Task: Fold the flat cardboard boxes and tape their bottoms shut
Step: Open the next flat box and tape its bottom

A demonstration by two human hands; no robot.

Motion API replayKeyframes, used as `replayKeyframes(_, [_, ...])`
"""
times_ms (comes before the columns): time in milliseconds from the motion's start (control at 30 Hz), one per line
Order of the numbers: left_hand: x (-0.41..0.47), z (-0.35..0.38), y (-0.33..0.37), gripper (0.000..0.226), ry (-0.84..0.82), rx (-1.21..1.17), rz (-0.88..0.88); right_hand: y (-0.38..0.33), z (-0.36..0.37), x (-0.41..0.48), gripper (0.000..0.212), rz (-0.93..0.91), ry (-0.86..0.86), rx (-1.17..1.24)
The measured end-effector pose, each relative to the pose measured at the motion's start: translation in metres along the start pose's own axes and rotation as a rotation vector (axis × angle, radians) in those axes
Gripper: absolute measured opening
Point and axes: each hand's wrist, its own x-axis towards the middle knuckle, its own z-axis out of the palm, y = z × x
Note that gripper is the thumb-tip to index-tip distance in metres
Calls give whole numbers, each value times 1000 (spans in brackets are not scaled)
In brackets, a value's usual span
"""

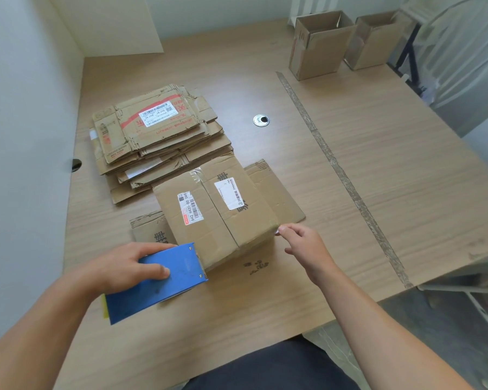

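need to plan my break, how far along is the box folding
Done: two upright boxes stand at the far right. In hand: a third box lies bottom up, the left hand gripping the blue tape dispenser at its near edge, the right hand at its near right corner. Left: a stack of flat boxes.
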Motion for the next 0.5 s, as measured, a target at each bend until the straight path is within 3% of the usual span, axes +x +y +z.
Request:
replayKeyframes(267, [0,-1,4,49,-1,11,-3,-4,6,16,13,-7,-3,-42])
replayKeyframes(500, [2,0,1,46,4,-28,13,-13,11,33,14,-85,84,-255])
